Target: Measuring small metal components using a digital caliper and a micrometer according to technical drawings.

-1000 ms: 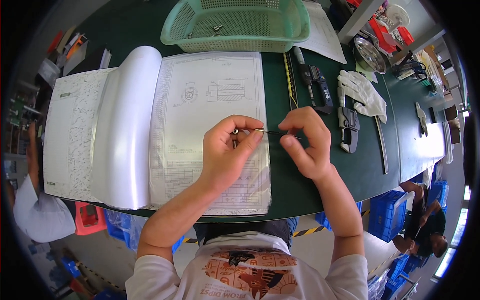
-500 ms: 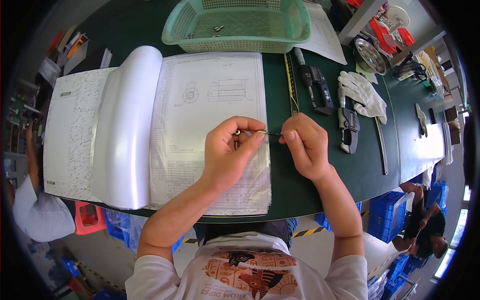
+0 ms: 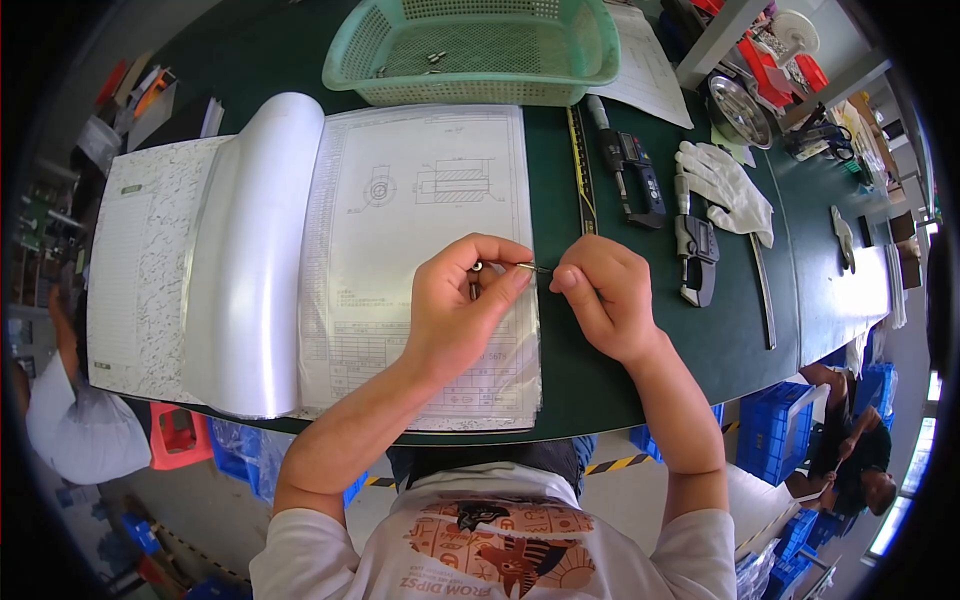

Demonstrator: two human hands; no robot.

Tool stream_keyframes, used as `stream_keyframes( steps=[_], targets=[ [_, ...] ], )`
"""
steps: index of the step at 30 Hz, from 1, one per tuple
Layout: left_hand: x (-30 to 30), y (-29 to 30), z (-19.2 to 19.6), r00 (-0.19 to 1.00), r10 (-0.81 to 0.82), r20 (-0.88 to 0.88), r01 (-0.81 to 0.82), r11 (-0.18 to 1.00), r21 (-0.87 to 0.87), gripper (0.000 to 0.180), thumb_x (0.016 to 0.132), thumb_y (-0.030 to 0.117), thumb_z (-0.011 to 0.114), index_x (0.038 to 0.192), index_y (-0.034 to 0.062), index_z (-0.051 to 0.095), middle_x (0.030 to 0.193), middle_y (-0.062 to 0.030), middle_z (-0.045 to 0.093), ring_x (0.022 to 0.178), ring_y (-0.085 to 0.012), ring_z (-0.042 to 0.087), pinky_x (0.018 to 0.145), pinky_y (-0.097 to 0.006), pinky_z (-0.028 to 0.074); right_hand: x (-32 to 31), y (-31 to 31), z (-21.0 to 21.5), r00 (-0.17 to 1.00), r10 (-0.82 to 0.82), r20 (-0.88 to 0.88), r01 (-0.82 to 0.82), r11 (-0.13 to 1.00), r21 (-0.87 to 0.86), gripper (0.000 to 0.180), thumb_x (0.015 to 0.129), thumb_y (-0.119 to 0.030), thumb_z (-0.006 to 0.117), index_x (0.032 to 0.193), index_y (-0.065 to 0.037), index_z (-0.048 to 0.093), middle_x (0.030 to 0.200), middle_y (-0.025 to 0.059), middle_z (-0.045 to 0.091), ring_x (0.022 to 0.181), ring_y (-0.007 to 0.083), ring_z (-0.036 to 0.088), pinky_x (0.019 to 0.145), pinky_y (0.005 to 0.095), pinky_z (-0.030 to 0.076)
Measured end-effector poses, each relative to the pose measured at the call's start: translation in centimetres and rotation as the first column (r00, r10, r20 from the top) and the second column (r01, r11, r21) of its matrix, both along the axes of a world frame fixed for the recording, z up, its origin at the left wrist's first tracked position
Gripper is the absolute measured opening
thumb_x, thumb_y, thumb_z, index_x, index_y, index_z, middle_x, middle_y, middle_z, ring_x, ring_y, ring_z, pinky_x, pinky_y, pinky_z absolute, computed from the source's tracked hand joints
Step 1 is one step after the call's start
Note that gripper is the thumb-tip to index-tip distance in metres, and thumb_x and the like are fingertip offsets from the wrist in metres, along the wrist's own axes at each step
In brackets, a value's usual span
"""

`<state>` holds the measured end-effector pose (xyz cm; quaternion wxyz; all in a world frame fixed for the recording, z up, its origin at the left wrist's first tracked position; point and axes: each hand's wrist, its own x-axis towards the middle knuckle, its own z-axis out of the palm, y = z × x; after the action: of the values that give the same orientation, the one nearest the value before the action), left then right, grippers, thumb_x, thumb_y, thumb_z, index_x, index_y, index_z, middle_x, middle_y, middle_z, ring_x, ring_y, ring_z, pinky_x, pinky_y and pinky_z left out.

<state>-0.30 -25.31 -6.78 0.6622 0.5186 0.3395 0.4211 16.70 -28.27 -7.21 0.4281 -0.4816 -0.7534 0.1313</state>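
My left hand (image 3: 448, 305) pinches a small shiny metal cylinder (image 3: 525, 266) between thumb and forefinger, above the right edge of a printed drawing sheet (image 3: 430, 240). Another small metal piece (image 3: 476, 268) shows among its curled fingers. From the cylinder's right end a thin dark pin (image 3: 543, 269) runs across to my right hand (image 3: 612, 305). That hand is closed round the pin's other end, which the fingers hide. Whether the pin sits inside the cylinder's bore or only touches its end, I cannot tell.
A green plastic basket (image 3: 470, 92) with a few metal pieces stands at the back. To the right lie a yellow-black ruler (image 3: 581, 165), two digital micrometers (image 3: 635, 170), a white glove (image 3: 728, 190) and a metal strip (image 3: 763, 290). A curled plastic sleeve (image 3: 260, 260) rises at left.
My right hand has shifted slightly left, toward the metal cylinder, and less of the pin shows between the hands. My left hand has stayed nearly in place.
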Motion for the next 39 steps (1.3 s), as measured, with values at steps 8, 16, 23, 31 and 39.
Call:
stream_keyframes(
  steps=[8,16,23,31,39],
  targets=[
    [0.0,0.0,-0.2,0.999,-0.023,-0.025,0.023,0.999,0.023,0.01,0.077,0.001,0.058,0.087,-0.0012,0.056,0.064,0.0042,0.047,0.052,0.0009,0.033,0.046,-0.015,0.027,0.0,-0.1,-0.1,1.0,-0.012,0.005,0.012,1.0,0.002,0.013,0.066,-0.01,0.066,0.069,-0.005,0.054,0.066,0.0042,0.053,0.052,0.0191,0.052,0.046,0.0273,0.04],
    [0.1,0.0,-0.1,1.0,-0.02,-0.012,0.02,1.0,0.017,0.01,0.077,0.001,0.057,0.086,-0.0013,0.057,0.064,0.004,0.047,0.052,0.001,0.034,0.046,-0.014,0.027,-0.6,-0.1,0.3,0.995,-0.069,-0.07,0.071,0.997,0.026,0.013,0.068,-0.014,0.065,0.069,-0.005,0.054,0.064,0.0046,0.052,0.052,0.0198,0.051,0.046,0.0292,0.04],
    [0.0,0.0,-0.3,1.0,-0.022,0.001,0.022,1.0,-0.009,0.01,0.077,0.001,0.057,0.086,-0.0016,0.056,0.063,0.0039,0.048,0.052,0.0009,0.034,0.046,-0.014,0.027,-0.6,-0.2,0.4,0.999,-0.008,-0.05,0.007,1.0,-0.031,0.013,0.068,-0.014,0.064,0.069,-0.006,0.054,0.062,0.0051,0.052,0.051,0.0204,0.051,0.047,0.0301,0.039],
    [0.0,0.0,-0.2,1.0,-0.014,-0.009,0.014,1.0,-0.006,0.009,0.077,0.001,0.057,0.085,-0.0012,0.056,0.06,0.0052,0.046,0.051,0.0012,0.033,0.045,-0.014,0.026,-1.6,-0.2,0.7,0.985,-0.083,-0.149,0.089,0.995,0.034,0.012,0.067,-0.008,0.064,0.072,-0.005,0.054,0.064,0.0046,0.052,0.053,0.0202,0.052,0.046,0.0304,0.04],
    [0.1,0.0,-0.3,1.0,-0.011,-0.023,0.011,1.0,0.015,0.01,0.077,0.0,0.058,0.086,-0.0012,0.056,0.061,0.0049,0.047,0.051,0.0016,0.034,0.045,-0.014,0.026,-1.1,-0.1,0.3,0.989,-0.078,-0.126,0.094,0.988,0.121,0.017,0.063,-0.006,0.064,0.075,-0.006,0.052,0.069,0.0054,0.052,0.057,0.0199,0.051,0.051,0.0291,0.04]
  ],
)
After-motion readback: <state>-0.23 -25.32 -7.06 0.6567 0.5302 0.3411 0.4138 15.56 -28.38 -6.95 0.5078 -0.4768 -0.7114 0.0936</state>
